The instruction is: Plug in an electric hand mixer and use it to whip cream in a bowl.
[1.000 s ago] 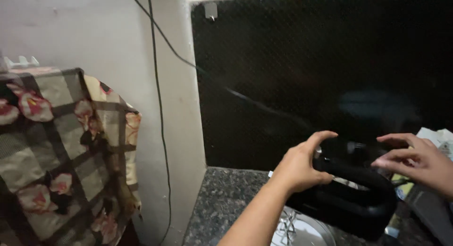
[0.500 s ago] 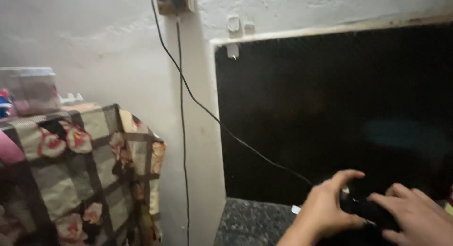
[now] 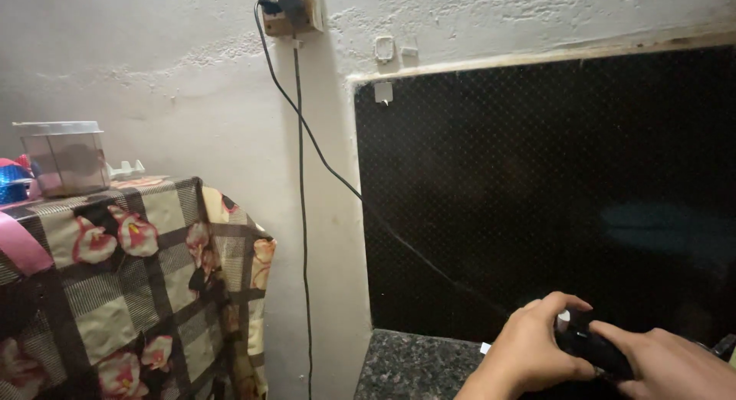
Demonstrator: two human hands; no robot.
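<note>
Black and glossy, the appliance [image 3: 594,350] sits at the bottom right of the view, on the speckled granite bench [image 3: 414,362], close against the dark tiled panel [image 3: 537,193] behind it. Most of it is cut off by the frame edge or covered by the hands, so its kind cannot be told.

Left hand [image 3: 533,350] is curled over its near end, thumb up and fingers wrapped down the side, closed on the body as if to steady it. Right hand [image 3: 667,365] lies over the top from the other side, fingers stretched flat along it; whether it grips or merely rests I cannot tell. Working from both sides looks like a way to keep the thing from sliding on the smooth stone.

A black cord [image 3: 322,158] runs from the wall socket [image 3: 287,9] down across the plaster and behind the panel's edge toward the appliance, so it probably stands here to stay within reach of power. A second cord hangs straight down the wall.

To the left, well apart, a checked floral cloth [image 3: 130,285] drapes a piece of furniture, with a clear lidded tub [image 3: 65,158] on top.
</note>
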